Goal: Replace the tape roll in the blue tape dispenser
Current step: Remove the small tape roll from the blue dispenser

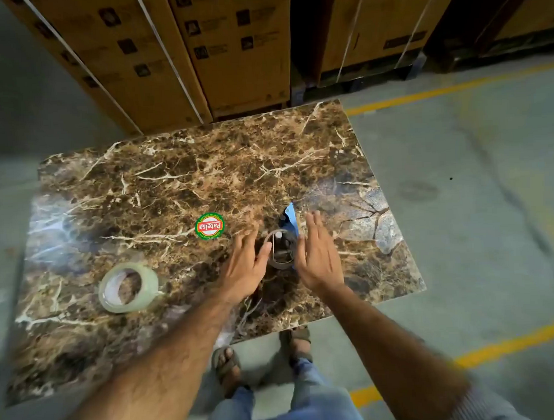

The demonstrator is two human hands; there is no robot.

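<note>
**Two open hands around the dispenser on a marble-pattern table**

The brown marble-pattern table (178, 169) has much free surface toward its far and left edges. The blue tape dispenser (285, 238) lies right of the middle, fairly near the right edge. It is blurred; a grey ring-shaped spool shows on it. The left hand (244, 265) and right hand (315, 255) are on either side of it, fingers spread apart, holding nothing. A glossy, clear tape roll (128, 286) lies flat, well apart at the left. A round red-green sticker (209, 225) is between them.

Both hands open, fingers spread; left hand (244, 266), right hand (317, 259), palms facing inward
</note>
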